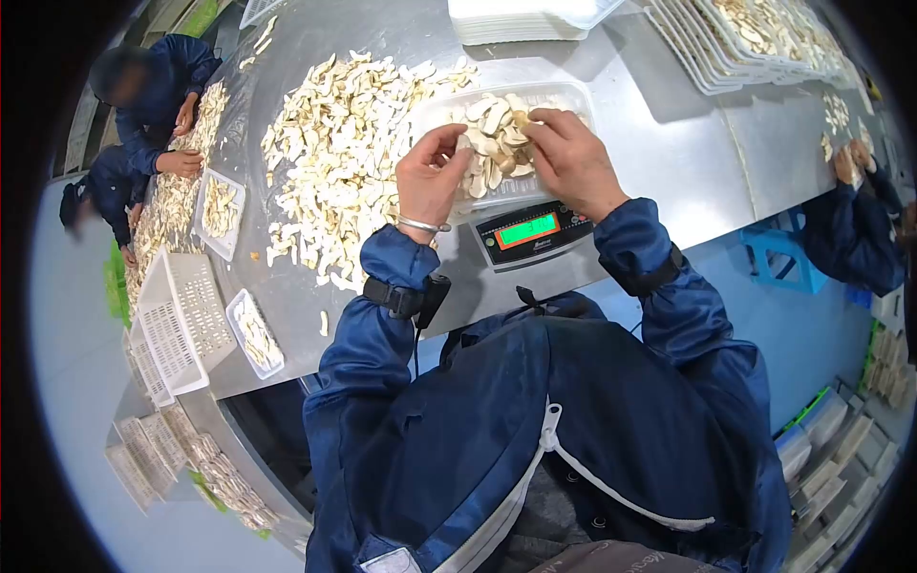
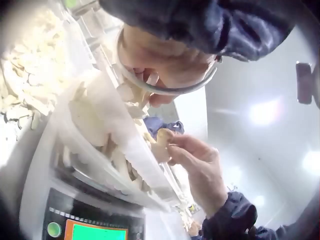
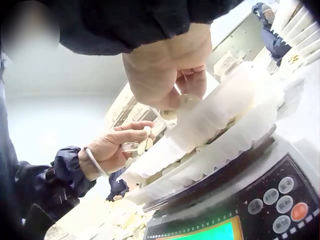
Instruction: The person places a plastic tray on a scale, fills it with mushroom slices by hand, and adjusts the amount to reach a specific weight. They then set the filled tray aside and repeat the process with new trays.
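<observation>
A clear plastic tray (image 1: 579, 95) holding pale mushroom slices (image 1: 497, 119) sits on a digital scale (image 1: 489, 239) with a lit green display. Over the tray's left side, my left hand (image 1: 430, 180) pinches a mushroom slice (image 3: 145, 145) between thumb and fingers. On the opposite side my right hand (image 1: 578, 164) holds another mushroom slice (image 2: 162, 144) by the fingertips, above the pile in the tray. Both wrists are bent inward, and a bracelet (image 1: 423, 225) circles the left one. The lower slices are hidden under the top ones.
Left of the scale spreads a large heap of loose slices (image 1: 334, 162). Stacked white trays (image 1: 516, 24) stand behind, filled baskets (image 1: 707, 48) at back right. White perforated crates (image 1: 196, 315) and a small filled tray (image 1: 256, 334) lie at the left edge. Other people work around the table.
</observation>
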A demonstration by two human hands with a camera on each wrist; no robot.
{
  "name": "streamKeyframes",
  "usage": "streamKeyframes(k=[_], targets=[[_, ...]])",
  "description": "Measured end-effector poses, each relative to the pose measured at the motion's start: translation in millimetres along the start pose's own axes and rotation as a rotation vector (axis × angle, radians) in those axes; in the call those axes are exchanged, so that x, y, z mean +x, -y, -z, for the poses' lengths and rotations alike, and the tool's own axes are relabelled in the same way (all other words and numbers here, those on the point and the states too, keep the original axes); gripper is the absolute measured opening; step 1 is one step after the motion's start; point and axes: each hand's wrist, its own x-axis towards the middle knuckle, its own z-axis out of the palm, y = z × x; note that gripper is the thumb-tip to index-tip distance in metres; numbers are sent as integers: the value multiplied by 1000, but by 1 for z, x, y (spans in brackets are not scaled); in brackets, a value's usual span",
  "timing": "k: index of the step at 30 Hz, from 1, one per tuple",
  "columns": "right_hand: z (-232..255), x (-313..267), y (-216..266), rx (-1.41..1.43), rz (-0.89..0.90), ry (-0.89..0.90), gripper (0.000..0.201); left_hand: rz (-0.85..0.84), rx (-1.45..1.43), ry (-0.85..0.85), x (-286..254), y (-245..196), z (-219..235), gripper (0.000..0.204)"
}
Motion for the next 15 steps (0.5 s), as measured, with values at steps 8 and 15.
streamKeyframes(k=[8, 15], targets=[[12, 4, -9, 465, -451, -190, 14, 376, -699, -94, 24, -16, 21, 27], [21, 5, -29, 777, -609, -181, 14, 520, -780, -1, 17, 1, 38, 43]])
